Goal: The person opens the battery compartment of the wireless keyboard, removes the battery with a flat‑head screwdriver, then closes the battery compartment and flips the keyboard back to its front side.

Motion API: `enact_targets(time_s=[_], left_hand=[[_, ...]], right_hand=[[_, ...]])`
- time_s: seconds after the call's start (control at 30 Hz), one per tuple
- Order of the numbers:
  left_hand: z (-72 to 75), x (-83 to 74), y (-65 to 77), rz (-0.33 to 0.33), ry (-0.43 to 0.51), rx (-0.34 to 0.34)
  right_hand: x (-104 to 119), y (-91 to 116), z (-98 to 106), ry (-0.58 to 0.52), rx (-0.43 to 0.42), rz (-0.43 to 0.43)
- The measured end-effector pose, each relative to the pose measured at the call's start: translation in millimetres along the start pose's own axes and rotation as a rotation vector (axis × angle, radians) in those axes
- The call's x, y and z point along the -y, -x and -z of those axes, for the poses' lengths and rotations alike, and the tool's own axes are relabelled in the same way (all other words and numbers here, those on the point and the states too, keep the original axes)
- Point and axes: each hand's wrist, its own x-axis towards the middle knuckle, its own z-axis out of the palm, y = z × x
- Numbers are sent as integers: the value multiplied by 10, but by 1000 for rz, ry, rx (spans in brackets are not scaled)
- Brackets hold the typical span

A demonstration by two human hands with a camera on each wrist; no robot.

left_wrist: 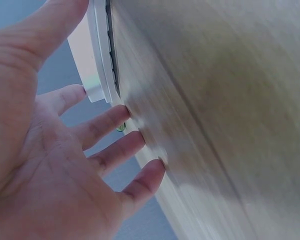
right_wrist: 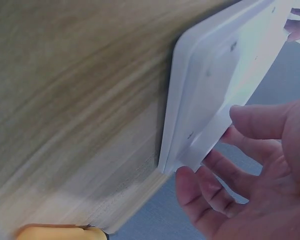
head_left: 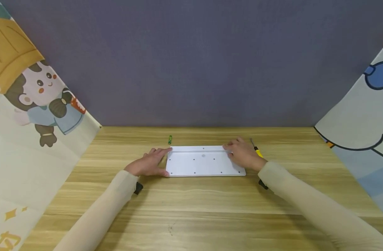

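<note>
A white keyboard (head_left: 204, 164) lies face down on the wooden table, its screw-dotted back upward. In the left wrist view, a row of keys shows along the underside of the keyboard (left_wrist: 92, 65). My left hand (head_left: 149, 163) spans its left end, thumb at the near corner and forefinger at the far one; the other fingers stretch out onto the table. At the far edge near the right end, my right hand (head_left: 243, 153) pinches the keyboard (right_wrist: 210, 90), thumb on the back and fingers curled at the rim.
Beyond the keyboard's far left corner lies a small green cylinder (head_left: 170, 139). A screwdriver (head_left: 258, 152) with a yellow and black handle lies to the right, partly behind the right hand. A dark panel (head_left: 204, 69) rises along the table's (head_left: 191, 212) far edge, with printed cloths at both sides.
</note>
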Motion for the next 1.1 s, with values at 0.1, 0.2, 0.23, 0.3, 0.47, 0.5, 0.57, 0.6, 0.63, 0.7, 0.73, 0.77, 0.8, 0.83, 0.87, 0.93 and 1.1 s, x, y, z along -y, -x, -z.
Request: enact_targets(time_s=[0.1, 0.2, 0.23, 0.3, 0.47, 0.5, 0.57, 0.6, 0.63, 0.7, 0.73, 0.77, 0.8, 0.83, 0.87, 0.93, 1.1], left_hand=[[10, -7, -3, 11, 13, 17], [23, 3, 9, 13, 17, 26], [28, 6, 14, 5, 17, 25], [44, 12, 29, -10, 22, 21], [88, 85, 106, -18, 39, 15], [96, 107, 124, -14, 42, 15], [111, 152, 158, 0, 44, 17], [117, 172, 172, 9, 45, 20], [124, 190, 183, 16, 50, 24], [130, 231, 200, 19, 45, 27], [130, 248, 210, 20, 43, 28], [130, 262, 219, 22, 43, 29], [129, 273, 226, 24, 41, 28], [126, 282, 234, 22, 43, 24], [119, 294, 241, 21, 38, 22], [110, 297, 252, 28, 33, 20], [94, 282, 262, 43, -37, 30]], right_hand=[[-17, -5, 7, -24, 21, -19], [-13, -42, 34, -89, 63, -78], [-11, -55, 48, -111, 78, -99], [-7, -84, 72, -151, 100, -135], [28, -147, 79, -180, 117, -100], [40, -160, 70, -189, 115, -76], [81, -182, 55, -209, 116, -16], [106, -192, 47, -219, 118, 16], [132, -204, 41, -229, 125, 43], [190, -233, 28, -242, 144, 83], [222, -245, 23, -244, 156, 99], [252, -258, 15, -247, 168, 108], [285, -273, 6, -242, 181, 112], [321, -289, -2, -239, 194, 114], [354, -306, -11, -234, 202, 123], [432, -332, -25, -232, 216, 133], [645, -416, -131, -186, 230, 163]])
